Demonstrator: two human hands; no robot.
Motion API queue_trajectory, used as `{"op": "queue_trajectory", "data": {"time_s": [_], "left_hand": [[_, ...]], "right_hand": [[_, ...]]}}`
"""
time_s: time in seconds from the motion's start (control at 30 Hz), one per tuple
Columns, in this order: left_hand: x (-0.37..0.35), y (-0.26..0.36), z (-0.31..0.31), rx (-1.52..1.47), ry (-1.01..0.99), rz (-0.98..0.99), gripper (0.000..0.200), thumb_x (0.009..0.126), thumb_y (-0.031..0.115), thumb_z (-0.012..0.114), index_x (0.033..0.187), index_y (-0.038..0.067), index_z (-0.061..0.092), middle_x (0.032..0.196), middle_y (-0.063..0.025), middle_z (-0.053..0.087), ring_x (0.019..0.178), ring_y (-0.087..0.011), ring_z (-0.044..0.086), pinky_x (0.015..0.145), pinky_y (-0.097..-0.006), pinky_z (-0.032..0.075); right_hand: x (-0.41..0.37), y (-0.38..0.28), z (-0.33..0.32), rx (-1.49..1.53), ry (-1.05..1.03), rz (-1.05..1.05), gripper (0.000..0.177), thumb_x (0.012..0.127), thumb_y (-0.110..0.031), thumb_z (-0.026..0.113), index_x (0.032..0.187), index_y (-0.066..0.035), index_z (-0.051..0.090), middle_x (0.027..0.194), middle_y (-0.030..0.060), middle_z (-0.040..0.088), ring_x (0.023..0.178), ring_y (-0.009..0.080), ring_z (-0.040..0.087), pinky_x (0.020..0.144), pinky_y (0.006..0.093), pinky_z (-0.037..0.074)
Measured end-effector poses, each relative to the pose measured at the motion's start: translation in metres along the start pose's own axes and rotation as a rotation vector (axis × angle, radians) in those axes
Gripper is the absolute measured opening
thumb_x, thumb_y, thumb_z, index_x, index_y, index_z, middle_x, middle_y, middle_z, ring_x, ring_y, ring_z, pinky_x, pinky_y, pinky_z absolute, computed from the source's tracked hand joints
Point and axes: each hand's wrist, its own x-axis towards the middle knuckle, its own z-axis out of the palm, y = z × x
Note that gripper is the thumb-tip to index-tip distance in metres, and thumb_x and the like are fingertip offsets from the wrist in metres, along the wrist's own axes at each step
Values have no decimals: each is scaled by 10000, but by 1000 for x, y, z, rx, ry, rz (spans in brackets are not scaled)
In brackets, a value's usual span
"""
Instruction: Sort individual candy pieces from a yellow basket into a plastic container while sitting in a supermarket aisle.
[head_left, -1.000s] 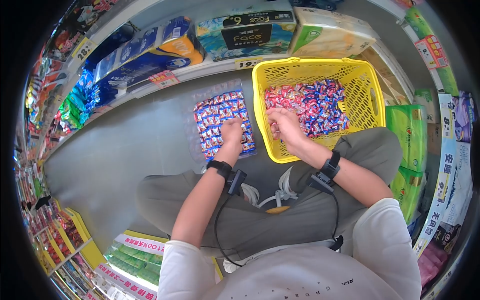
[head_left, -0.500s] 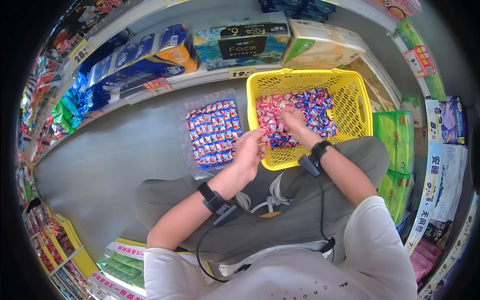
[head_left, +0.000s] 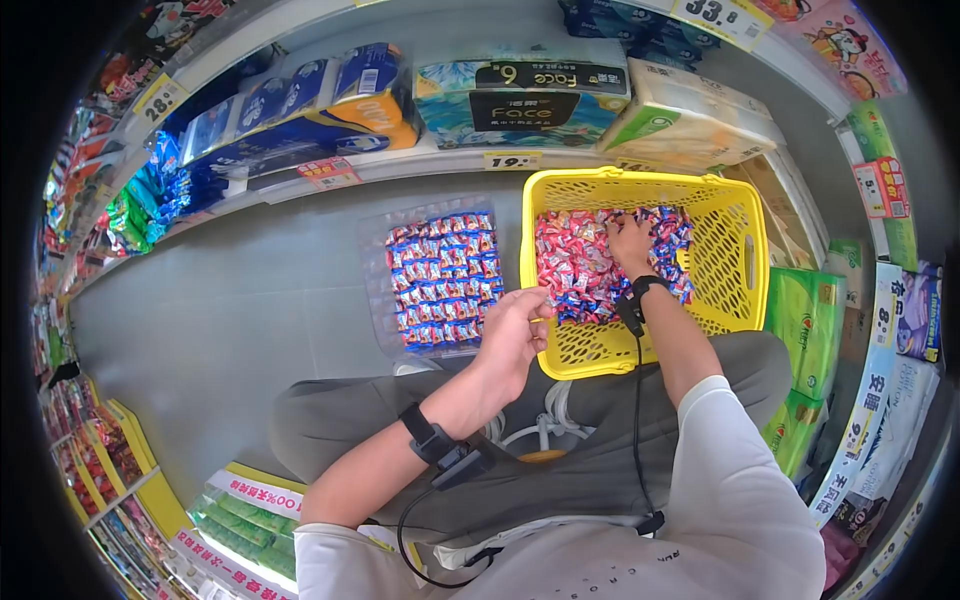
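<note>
A yellow plastic basket (head_left: pixel 745 240) stands in front of my knees, its floor covered with wrapped candies (head_left: pixel 575 250), pink ones on the left and blue ones mostly on the right. My right hand (head_left: pixel 630 245) is down in the basket on the candies, fingers bent and drawn together; the fingertips and whatever they grip are hard to see. At the basket's left rim is my left hand (head_left: pixel 515 335), closed with thumb and fingers pinched; anything between them is too small to name. Left of it, a clear plastic tray (head_left: pixel 378 285) holds rows of blue-and-red wrapped candies (head_left: pixel 447 280).
Behind the basket, a low shelf (head_left: pixel 400 165) carries tissue packs (head_left: pixel 525 105) and blue paper packs (head_left: pixel 290 100). Green tissue packs (head_left: pixel 805 320) are stacked close on the right. Grey floor (head_left: pixel 200 320) stretches to the left, with snack racks (head_left: pixel 110 460) beyond.
My right hand has shifted across the candies, away from the pink pile toward the blue ones at the back. My left hand stays pinched by the basket's left rim. The whole view has tilted slightly.
</note>
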Motion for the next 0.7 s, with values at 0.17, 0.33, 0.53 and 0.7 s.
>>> {"op": "queue_trajectory", "data": {"time_s": [0.17, 0.33, 0.53, 0.7], "left_hand": [[3, -5, -3, 5, -27, -26, 163, 922, 216, 621, 1039, 103, 608, 837, 40, 551, 696, -84, 487, 659, -255, 404], [0, -4, -2, 20, -20, -26, 160, 926, 211, 611, 1047, 107, 603, 840, 38, 552, 699, -86, 490, 665, -255, 408], [-3, -1, -1, 11, -59, 6, 130, 920, 212, 622, 1001, 118, 584, 794, 41, 575, 633, -60, 504, 597, -237, 401], [-4, 2, -2, 15, -107, 41, 107, 910, 217, 627, 963, 135, 582, 806, 52, 547, 682, -80, 483, 659, -255, 401]], "right_hand": [[-12, -3, 15, 75, 30, -34, 427, 838, -244, 709, 1196, -33, 611, 1209, 279, 487, 1073, 465, 538, 944, 526, 452], [-20, -6, -8, 108, 11, -34, 405, 793, -246, 758, 1118, -15, 685, 1083, 264, 641, 1019, 420, 626, 908, 472, 502], [-30, -19, -35, 179, 68, 176, 413, 801, -240, 777, 1126, -1, 692, 1008, 229, 706, 953, 351, 691, 789, 435, 557], [-53, -40, -53, 982, -118, 624, 576, 898, -132, 692, 1387, 50, 448, 1125, 203, 642, 871, 223, 684, 551, 322, 568]]}}
